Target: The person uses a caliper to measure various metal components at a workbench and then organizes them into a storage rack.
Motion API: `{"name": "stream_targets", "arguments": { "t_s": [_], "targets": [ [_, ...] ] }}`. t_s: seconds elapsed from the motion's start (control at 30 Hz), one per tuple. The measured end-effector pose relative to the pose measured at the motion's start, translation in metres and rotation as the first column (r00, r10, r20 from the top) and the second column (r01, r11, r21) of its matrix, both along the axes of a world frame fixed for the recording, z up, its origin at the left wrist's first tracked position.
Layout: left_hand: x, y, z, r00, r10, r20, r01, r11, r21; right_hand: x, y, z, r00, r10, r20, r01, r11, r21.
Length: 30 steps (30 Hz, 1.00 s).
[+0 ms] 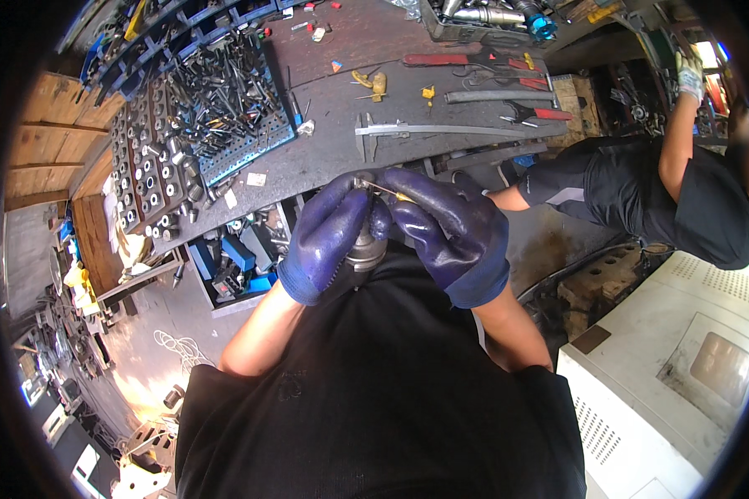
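Purple-gloved left hand, rubbery sheen: fingers curled closed around round, stepped metal part, upright before black cloth shirt. Right hand: fingers pinched on yellow-handled tool (shaft needle-thin), slanting toward part's top. Beyond: flat steel caliper on scuffed dark tabletop; leftward, perforated blue tray.

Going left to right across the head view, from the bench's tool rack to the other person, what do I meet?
Tool rack → blue tray of metal bits → left hand → right hand → other person in dark clothes.
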State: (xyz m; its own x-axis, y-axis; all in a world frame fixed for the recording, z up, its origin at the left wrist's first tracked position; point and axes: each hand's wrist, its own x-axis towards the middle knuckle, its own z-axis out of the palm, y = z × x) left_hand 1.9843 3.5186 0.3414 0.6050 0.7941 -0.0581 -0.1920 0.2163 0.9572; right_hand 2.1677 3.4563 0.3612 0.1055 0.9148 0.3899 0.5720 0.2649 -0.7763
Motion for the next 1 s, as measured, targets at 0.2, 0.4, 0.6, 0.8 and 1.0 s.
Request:
{"name": "stream_targets", "arguments": {
  "t_s": [0.2,0.4,0.6,0.8,1.0],
  "targets": [
    [0.0,0.001,0.003,1.0,-0.014,0.006,0.015,0.984,-0.177,-0.001,0.0,0.001,0.997,0.0,-0.077,0.001,1.0,0.018],
    [0.001,0.0,0.004,1.0,-0.012,0.01,0.014,0.981,-0.194,0.0,0.0,-0.002,0.994,0.002,-0.108,0.0,1.0,0.023],
    [0.002,0.001,0.002,1.0,-0.017,-0.005,0.017,0.991,-0.133,0.003,0.001,-0.003,0.998,0.016,-0.067,-0.013,0.999,0.045],
    [0.002,0.001,0.005,0.999,-0.032,0.014,0.034,0.984,-0.177,0.012,0.002,-0.007,0.994,0.078,0.075,-0.08,0.997,0.019],
    [0.001,0.002,0.006,0.999,-0.04,-0.018,0.036,0.988,-0.153,0.015,-0.002,0.002,0.99,0.107,0.093,-0.098,0.991,-0.095]
  ]
}}
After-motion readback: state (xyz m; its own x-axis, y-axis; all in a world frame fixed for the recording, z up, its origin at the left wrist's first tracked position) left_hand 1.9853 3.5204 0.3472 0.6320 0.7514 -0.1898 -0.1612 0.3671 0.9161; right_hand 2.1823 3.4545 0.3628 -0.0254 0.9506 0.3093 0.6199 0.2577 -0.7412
